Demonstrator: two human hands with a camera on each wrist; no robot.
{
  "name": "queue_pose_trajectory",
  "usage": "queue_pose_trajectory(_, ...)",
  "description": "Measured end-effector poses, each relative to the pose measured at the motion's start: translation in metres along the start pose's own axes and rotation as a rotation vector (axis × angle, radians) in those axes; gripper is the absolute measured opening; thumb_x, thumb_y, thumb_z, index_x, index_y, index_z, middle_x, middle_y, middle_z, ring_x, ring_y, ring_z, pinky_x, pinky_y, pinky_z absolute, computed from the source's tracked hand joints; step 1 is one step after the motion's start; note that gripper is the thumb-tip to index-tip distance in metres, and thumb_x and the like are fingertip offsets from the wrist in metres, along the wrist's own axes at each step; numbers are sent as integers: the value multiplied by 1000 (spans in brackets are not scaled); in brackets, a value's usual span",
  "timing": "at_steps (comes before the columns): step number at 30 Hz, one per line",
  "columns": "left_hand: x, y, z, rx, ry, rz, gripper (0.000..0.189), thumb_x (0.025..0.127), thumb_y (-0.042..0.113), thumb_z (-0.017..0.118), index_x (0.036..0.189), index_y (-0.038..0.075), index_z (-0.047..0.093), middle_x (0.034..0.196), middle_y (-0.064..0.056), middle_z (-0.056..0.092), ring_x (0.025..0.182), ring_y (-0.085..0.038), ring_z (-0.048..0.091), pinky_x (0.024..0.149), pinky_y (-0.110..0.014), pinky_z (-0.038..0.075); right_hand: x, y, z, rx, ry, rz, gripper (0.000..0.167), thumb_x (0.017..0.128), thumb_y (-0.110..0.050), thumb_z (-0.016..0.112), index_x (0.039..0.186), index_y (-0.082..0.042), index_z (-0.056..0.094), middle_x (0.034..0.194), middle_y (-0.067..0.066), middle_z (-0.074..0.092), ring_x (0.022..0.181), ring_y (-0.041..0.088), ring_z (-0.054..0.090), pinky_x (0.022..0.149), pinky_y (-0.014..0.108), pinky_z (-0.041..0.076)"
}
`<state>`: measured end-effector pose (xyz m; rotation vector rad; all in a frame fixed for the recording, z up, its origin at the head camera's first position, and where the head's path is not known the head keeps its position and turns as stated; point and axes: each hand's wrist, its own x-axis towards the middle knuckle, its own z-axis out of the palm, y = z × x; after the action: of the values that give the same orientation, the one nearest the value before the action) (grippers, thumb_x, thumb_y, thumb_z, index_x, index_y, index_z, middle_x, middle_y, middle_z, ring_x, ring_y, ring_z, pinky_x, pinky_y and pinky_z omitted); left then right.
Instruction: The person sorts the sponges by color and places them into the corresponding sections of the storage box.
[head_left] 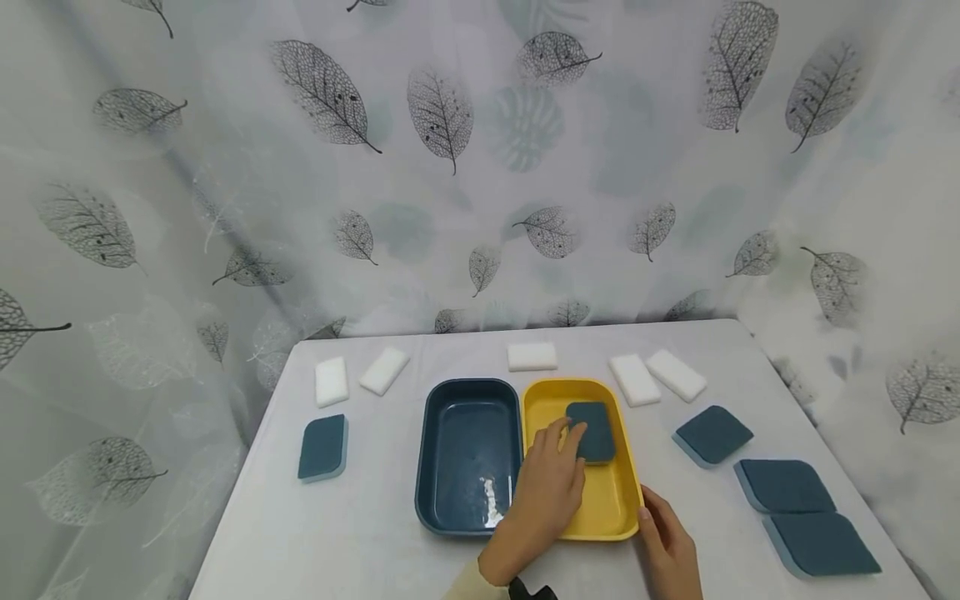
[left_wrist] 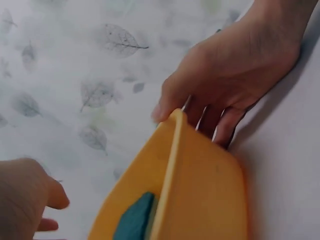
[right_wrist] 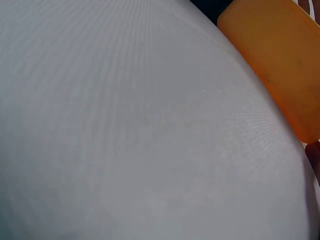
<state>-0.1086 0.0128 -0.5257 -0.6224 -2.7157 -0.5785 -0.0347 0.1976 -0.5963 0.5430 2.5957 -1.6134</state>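
Note:
Over the yellow tray (head_left: 600, 529) reaches my left hand (head_left: 546, 492), fingers spread and slightly bent. Its fingertips are at the left edge of a dark blue sponge (head_left: 595, 433) lying in that tray; whether they touch it I cannot tell. In the left wrist view the thumb of this left hand (left_wrist: 25, 200) stands apart from the sponge (left_wrist: 134, 220). At the tray's front right corner my right hand (head_left: 667, 546) holds the rim, thumb at the top edge and fingers against the outer wall. The right wrist view shows mostly white tablecloth and the tray's outer side (right_wrist: 280, 65).
A dark blue tray (head_left: 468, 446) stands directly left of the yellow one. White sponges (head_left: 532, 357) lie along the back. One dark blue sponge (head_left: 323, 447) is at left; several others (head_left: 786, 486) lie at right. A leaf-patterned curtain (head_left: 480, 208) hangs behind the table.

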Motion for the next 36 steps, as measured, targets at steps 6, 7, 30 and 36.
queue_pose_trajectory(6, -9, -27, -24, -21, 179, 88, 42, 97, 14, 70, 138, 15, 62, 137, -3, 63, 120, -19, 62, 97, -33, 57, -1, 1, 1, -10, 22, -4, 59, 111, -47, 44, 153, -5, 48, 156, 22, 52, 119, -12, 53, 88, -11, 28)
queue_pose_trajectory(7, -11, -33, -28, -29, 193, 86, 41, 97, 13, 69, 138, 15, 63, 136, -3, 63, 121, -19, 62, 98, -33, 57, -1, 1, 1, -10, 22, -6, 60, 111, -47, 43, 153, -5, 48, 156, 22, 52, 125, -2, 57, 88, -12, 28)
queue_pose_trajectory(30, -57, -155, -75, 146, 382, 54, 31, 93, 2, 65, 123, 4, 71, 124, -12, 70, 112, -30, 65, 85, -45, 56, 2, -1, -1, -12, -16, 34, 64, 111, -51, 41, 155, -4, 44, 158, 22, 49, 145, 36, 48, 88, -12, 26)
queue_pose_trajectory(36, -70, -180, -80, 189, 380, -19, 32, 91, 0, 67, 123, 2, 69, 124, -15, 70, 112, -35, 65, 86, -50, 55, 1, -1, -1, -16, -23, 36, 65, 111, -51, 39, 155, -4, 43, 159, 22, 48, 145, 36, 48, 87, -12, 27)
